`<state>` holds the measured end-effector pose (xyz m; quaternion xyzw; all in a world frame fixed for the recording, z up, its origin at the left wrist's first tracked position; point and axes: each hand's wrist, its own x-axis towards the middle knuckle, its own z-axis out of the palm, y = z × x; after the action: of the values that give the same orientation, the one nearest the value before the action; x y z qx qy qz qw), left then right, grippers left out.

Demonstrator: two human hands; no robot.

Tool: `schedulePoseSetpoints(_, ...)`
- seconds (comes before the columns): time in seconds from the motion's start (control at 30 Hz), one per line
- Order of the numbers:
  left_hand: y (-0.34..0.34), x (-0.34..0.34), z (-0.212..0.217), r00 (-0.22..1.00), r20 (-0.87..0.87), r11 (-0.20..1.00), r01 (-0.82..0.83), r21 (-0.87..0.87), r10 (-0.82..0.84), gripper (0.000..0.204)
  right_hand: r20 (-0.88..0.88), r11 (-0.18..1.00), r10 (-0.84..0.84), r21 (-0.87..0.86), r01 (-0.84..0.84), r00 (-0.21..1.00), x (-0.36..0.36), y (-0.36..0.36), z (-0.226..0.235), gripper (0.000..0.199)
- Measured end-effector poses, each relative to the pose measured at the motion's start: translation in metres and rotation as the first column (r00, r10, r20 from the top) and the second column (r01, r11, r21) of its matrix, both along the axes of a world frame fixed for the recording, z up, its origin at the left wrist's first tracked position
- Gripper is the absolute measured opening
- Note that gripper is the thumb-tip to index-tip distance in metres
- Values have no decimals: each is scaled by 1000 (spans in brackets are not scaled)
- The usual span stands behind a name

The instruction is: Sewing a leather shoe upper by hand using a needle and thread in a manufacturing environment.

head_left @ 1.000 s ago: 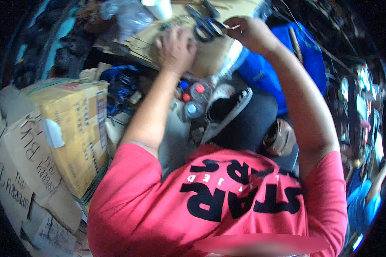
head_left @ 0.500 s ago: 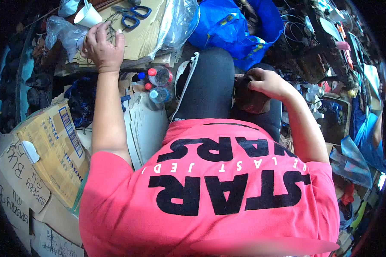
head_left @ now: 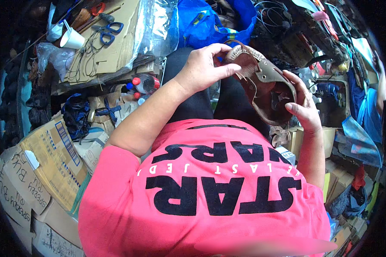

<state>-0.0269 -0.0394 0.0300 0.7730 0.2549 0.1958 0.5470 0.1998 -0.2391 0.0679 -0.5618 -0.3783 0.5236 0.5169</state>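
Above my thighs I hold a brown leather shoe upper (head_left: 268,78) between both hands, tilted so its hollow inside shows. Pale stitches run round its toe end, and small eyelets sit along the edge. My left hand (head_left: 210,67) pinches the stitched toe, thumb on the near side and fingers partly hidden behind. At the heel end, my right hand (head_left: 303,103) grips the opening with its thumb at the rim and fingers along the far side. A similar brown stitched piece (head_left: 279,135) lies by my right hip.
Cardboard sheets (head_left: 116,55) at the far left bear blue-handled scissors (head_left: 109,33), a tangle of dark thread (head_left: 88,55) and a white cup (head_left: 72,39). Past my knees is a blue bag (head_left: 197,25). Bottles (head_left: 146,84) stand left of my legs; a carton (head_left: 51,150) lies farther left.
My left hand has left the thread near the scissors and come to the toe of the shoe upper. My right hand has raised the upper from my right thigh and turned it.
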Motion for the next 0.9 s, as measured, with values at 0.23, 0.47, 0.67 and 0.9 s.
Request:
schedulePoseSetpoints(0.23, -14, 20, -6, 997, 76, 998, 40, -56, -35, 24, -9, 1000, -25, -3, 25, 1000, 9, -28, -4, 86)
schedulePoseSetpoints(0.47, -37, 61, 12, 979, -85, 974, 196, 112, -187, 19, 810, 990, -32, -56, 131, 585, 51, -56, -35, 46)
schedulePoseSetpoints(0.67, -37, 84, 14, 911, -194, 903, 396, 168, -364, 37, 573, 819, -369, -171, 547, 731, 110, -163, -93, 35)
schedulePoseSetpoints(0.9, -16, 62, -10, 922, -258, 952, 305, 29, -288, 32, 259, 316, -832, -507, 802, 492, 72, -270, -171, 38)
